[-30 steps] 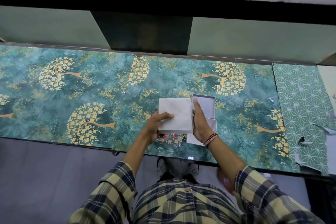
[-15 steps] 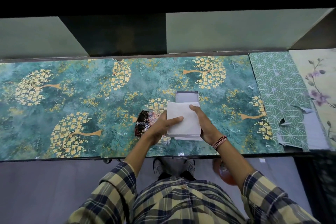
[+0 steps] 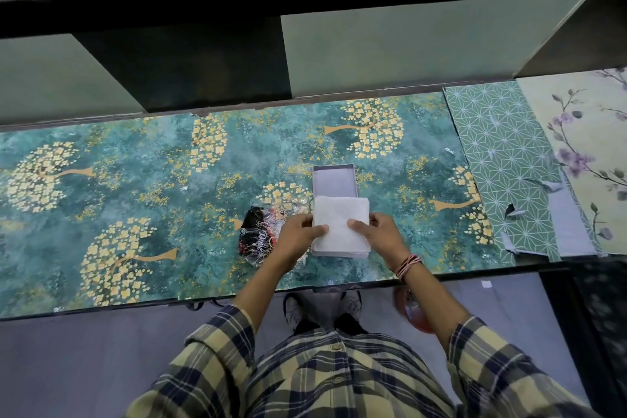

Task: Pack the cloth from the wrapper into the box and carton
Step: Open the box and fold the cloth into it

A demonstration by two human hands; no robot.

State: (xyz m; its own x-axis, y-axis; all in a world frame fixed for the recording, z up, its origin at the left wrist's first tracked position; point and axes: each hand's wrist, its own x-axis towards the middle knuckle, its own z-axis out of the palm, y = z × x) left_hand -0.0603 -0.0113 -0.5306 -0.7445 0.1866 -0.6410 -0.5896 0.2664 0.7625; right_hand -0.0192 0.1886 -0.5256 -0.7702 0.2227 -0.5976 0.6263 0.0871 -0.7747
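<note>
White folded cloth [image 3: 340, 227] – over open box [image 3: 334, 179].

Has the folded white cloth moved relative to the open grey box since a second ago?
Yes. The cloth sat left of the box; now it lies nearer the person, covering the box's near edge, held by both hands.

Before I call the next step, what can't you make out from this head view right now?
- What lies under the white cloth: cloth and both hands, left hand, right hand, cover it.
- Near end of the open box: hidden by the cloth.
- Wrapper: print too small to read, right part behind the left hand.
- Reddish object below the table edge: blurred, behind the right forearm.
</note>
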